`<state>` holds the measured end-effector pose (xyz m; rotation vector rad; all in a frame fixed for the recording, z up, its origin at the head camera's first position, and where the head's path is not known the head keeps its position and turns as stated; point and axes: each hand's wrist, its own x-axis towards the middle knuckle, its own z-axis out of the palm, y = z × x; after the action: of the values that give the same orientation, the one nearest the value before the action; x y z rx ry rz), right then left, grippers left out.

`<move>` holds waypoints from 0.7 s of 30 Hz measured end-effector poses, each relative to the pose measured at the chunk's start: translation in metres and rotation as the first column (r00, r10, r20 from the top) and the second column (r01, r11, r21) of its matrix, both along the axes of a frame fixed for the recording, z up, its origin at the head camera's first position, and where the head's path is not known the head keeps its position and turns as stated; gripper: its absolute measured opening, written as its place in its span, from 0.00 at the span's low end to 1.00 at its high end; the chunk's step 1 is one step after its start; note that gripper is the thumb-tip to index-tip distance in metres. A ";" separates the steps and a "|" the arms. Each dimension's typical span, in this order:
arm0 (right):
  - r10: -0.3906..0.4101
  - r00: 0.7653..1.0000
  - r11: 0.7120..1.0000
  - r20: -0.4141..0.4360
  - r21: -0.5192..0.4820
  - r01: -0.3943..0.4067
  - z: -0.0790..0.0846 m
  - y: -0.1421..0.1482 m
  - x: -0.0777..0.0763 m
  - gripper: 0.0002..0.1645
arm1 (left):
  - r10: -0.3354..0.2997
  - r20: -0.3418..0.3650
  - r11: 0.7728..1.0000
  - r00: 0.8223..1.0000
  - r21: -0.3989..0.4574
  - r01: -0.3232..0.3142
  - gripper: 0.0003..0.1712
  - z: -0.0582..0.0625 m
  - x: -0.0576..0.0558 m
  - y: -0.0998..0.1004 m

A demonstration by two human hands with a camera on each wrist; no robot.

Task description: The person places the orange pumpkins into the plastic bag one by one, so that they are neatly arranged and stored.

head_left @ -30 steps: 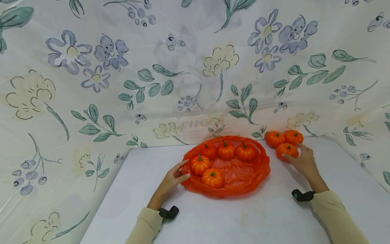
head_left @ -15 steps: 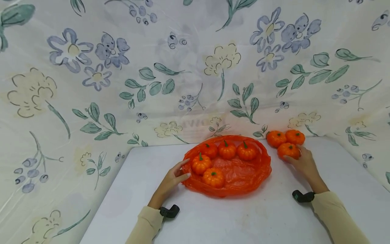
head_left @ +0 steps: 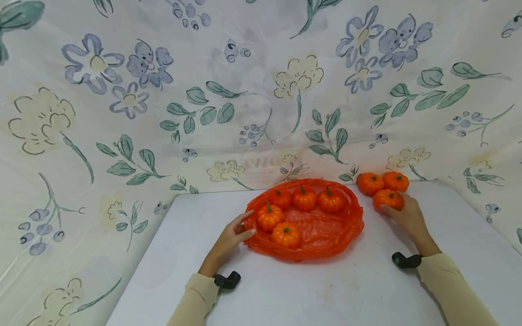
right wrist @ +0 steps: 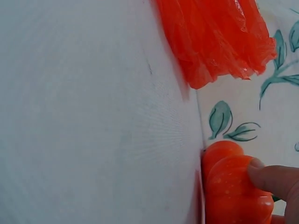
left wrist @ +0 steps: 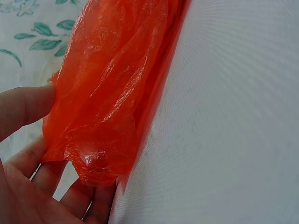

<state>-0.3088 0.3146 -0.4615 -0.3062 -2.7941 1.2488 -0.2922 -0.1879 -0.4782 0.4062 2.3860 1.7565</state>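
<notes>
A red plastic bag (head_left: 302, 254), its mouth spread wide, lies on the white table with several small orange pumpkins (head_left: 287, 235) inside. My left hand (head_left: 231, 235) holds the bag's left side; in the left wrist view the thumb and fingers curve around the thin red film (left wrist: 103, 93). To the right of the bag, my right hand (head_left: 409, 216) grips a small pumpkin (head_left: 388, 200) between thumb and fingers. The right wrist view shows my thumb (right wrist: 271, 179) pressed on that pumpkin's ribbed side; its other fingers are mostly hidden.
Two more pumpkins, one on the left (head_left: 370, 183) and one on the right (head_left: 395, 181), sit behind the gripped one, at the back edge of the white table (head_left: 326, 294). A flower-printed cloth (head_left: 261, 90) hangs behind the table.
The right thumb and fingers have closed in around the front pumpkin, which stays in nearly the same place. My left hand keeps its place on the bag. The head view shifts slightly.
</notes>
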 end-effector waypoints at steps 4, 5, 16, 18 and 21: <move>0.004 1.000 1.000 -0.006 -0.009 -0.004 0.007 -0.001 0.002 0.55 | 0.006 0.009 1.000 1.000 -0.018 -0.006 0.36 0.001 -0.001 -0.002; 0.001 1.000 1.000 -0.009 -0.009 -0.001 0.009 -0.001 0.002 0.56 | 0.007 0.008 1.000 1.000 -0.020 -0.007 0.36 0.001 -0.001 -0.002; 0.077 0.978 0.997 -0.195 0.029 -0.073 0.040 -0.029 0.011 0.51 | 0.004 -0.004 1.000 1.000 -0.012 -0.004 0.37 0.000 0.000 -0.002; 0.109 0.967 0.994 -0.230 0.022 -0.107 0.047 -0.038 0.014 0.51 | 0.006 -0.003 1.000 1.000 -0.009 -0.006 0.37 -0.001 -0.001 -0.001; 0.169 0.954 0.985 -0.248 0.016 -0.171 0.058 -0.052 0.018 0.50 | 0.010 -0.001 1.000 1.000 -0.014 -0.010 0.37 -0.002 -0.002 -0.001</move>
<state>-0.2905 0.2621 -0.4035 0.0894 -2.6450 1.2307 -0.2937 -0.1890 -0.4797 0.3939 2.4032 1.7435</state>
